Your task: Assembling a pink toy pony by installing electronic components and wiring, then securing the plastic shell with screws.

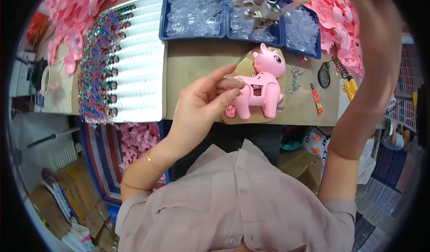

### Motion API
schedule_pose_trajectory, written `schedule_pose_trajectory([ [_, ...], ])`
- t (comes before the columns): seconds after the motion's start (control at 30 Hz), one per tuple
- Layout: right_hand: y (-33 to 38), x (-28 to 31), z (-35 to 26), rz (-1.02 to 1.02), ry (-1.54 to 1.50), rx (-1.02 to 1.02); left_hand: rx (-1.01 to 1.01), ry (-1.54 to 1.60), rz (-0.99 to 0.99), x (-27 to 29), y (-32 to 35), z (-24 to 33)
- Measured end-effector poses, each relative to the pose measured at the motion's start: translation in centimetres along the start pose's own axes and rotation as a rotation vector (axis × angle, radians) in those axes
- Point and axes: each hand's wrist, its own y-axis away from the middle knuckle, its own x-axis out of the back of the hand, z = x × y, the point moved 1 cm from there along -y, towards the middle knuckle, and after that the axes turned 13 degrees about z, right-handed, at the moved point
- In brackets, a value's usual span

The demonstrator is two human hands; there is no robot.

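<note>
A pink toy pony (267,87) stands on a brown base on the table in front of me. A rectangular opening in its side shows parts within. My left hand (204,95) is at the toy's rear, with its fingertips overlapping the body there. Its thumb and fingers are drawn together in a pinch; whatever sits between them is too small to make out. My right hand (376,12) is raised at the upper right, over the heap of pink parts. It is smeared by motion and partly cut off, so its fingers cannot be read.
Blue trays (227,40) of clear plastic pieces line the back, beneath a metal machine head (264,12). At left lies a white ribbed tray (145,59) with wired components. Small screws (294,79), a red-green tube (316,98) and a yellow-handled tool (350,88) lie at right.
</note>
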Motion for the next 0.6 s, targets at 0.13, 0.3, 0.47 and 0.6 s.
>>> schedule_pose_trajectory([
  [0.13, 10.9, 0.9, 1.5, -0.634, -0.485, -0.375, 0.102, 0.009, -0.091, -2.2, -0.4, 0.5],
  [0.3, 13.9, 1.1, 3.3, -0.693, -0.556, -0.36, -0.09, -0.261, -0.149, -3.2, -0.4, -0.6],
  [0.47, 16.6, -1.8, 7.4, -0.697, -0.519, -0.201, -0.707, -0.865, 0.016, -3.0, -1.0, -2.7],
  [0.6, 16.7, -2.4, 7.0, -0.714, -0.526, -0.12, -0.586, -0.749, 0.064, -2.5, -0.4, -4.0],
])
